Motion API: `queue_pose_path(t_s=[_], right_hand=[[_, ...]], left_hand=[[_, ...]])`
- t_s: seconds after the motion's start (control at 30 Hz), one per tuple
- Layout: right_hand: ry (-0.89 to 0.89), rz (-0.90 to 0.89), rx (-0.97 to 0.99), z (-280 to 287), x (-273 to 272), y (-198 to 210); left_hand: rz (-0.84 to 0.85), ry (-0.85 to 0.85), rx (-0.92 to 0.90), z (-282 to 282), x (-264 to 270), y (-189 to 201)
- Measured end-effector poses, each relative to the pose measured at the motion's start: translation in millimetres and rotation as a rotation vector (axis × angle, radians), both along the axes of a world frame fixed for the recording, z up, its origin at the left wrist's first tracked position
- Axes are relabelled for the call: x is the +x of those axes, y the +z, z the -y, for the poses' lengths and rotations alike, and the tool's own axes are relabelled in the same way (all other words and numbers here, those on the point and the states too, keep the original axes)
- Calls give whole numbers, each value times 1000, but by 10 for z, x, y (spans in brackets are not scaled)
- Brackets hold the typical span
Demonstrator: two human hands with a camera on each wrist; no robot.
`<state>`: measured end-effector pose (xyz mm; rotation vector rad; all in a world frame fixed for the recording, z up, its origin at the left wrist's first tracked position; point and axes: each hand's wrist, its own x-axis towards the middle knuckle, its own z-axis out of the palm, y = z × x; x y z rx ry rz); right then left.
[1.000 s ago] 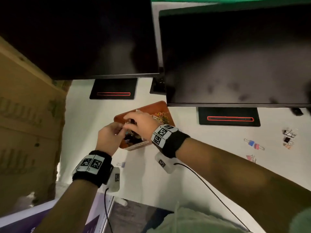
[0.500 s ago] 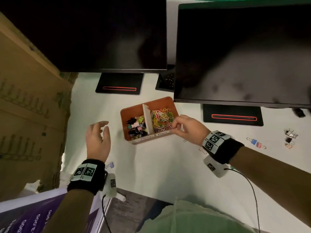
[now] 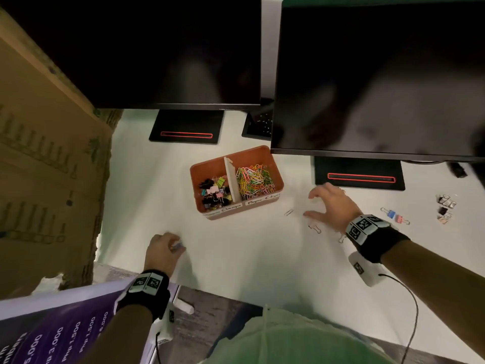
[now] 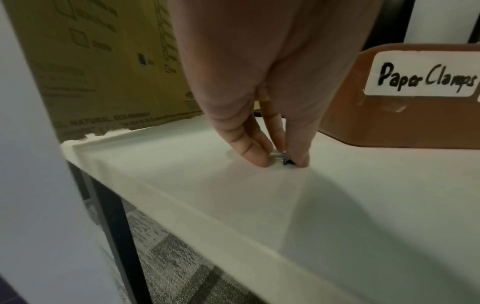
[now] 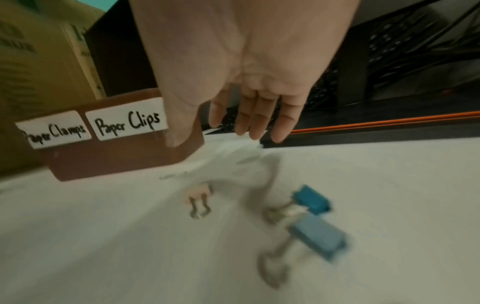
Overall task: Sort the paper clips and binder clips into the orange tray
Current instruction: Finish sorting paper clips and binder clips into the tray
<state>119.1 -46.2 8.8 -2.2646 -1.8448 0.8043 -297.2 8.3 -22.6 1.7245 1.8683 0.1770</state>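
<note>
The orange tray stands mid-table with a white divider. Its left part holds binder clips, its right part coloured paper clips. My left hand is down on the table near the front left and pinches a small binder clip between thumb and fingertips. My right hand hovers open to the right of the tray, fingers spread. Beneath it lie small loose clips and, in the right wrist view, two blue binder clips.
Two dark monitors on black stands overhang the back of the table. A cardboard box walls the left side. More binder clips lie at the far right and in a small heap. The table's front edge runs just behind my left hand.
Both hands left the tray. The left hand dropped to the table's front left and pinched a small clip. The right hand moved right and spread open above loose clips.
</note>
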Motion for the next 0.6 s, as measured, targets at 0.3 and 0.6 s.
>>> queue_pose_path(t_s=[0.3, 0.6], right_hand=[[104, -105, -126, 290, -56, -251], [-24, -168, -27, 124, 120, -23]], left_hand=[[-27, -103, -160, -130, 183, -2], [10, -517, -291, -124, 769, 281]])
